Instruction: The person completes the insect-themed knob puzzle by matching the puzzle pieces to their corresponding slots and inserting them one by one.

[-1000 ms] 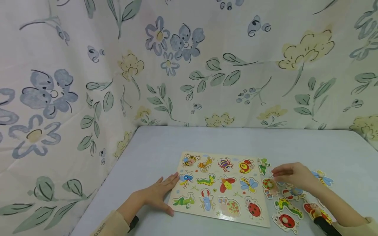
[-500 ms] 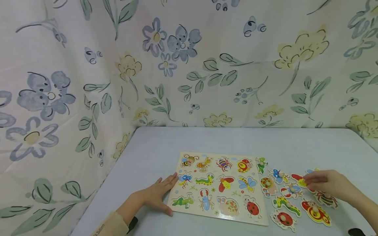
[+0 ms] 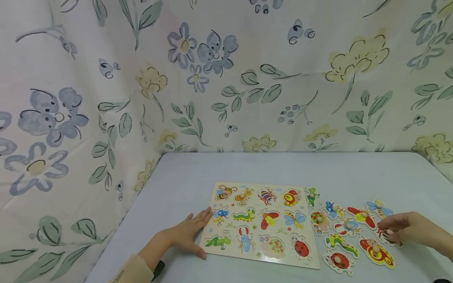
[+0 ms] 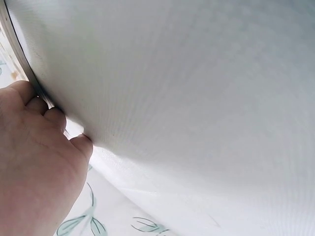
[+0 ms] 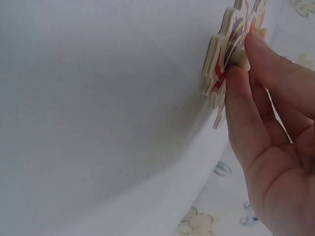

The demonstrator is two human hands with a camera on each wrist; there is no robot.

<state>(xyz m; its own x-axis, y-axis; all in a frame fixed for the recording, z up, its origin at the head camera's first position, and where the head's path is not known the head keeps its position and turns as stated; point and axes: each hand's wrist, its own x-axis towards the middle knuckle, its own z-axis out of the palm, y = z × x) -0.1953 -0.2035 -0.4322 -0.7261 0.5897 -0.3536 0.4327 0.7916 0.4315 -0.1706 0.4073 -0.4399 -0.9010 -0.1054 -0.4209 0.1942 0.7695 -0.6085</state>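
My left hand (image 3: 187,237) lies with straight fingers at the left edge of a wooden peg puzzle board (image 3: 255,242) printed with insects. The left wrist view has the same hand (image 4: 42,152) at the board's edge, fingertips right on it. On the right, thumb and fingers of my right hand (image 3: 407,230) pinch the knob of a spider puzzle piece (image 5: 217,71), partly hidden behind the fingers in the head view. Close beside it lie a butterfly piece (image 3: 377,251), a dragonfly piece (image 3: 379,207) and a red-winged firefly piece (image 3: 361,217).
More knobbed pieces lie right of the board: a ladybug (image 3: 337,261), a caterpillar (image 3: 341,244), a blue beetle (image 3: 348,226), a mosquito (image 3: 332,209), a snail (image 3: 319,221) and a grasshopper (image 3: 312,196). A floral curtain (image 3: 226,78) hangs behind the white table (image 3: 233,167).
My right hand has moved right from above the snail and mosquito pieces, past the firefly piece, and down onto the spider piece. The left hand stays at the board's edge.
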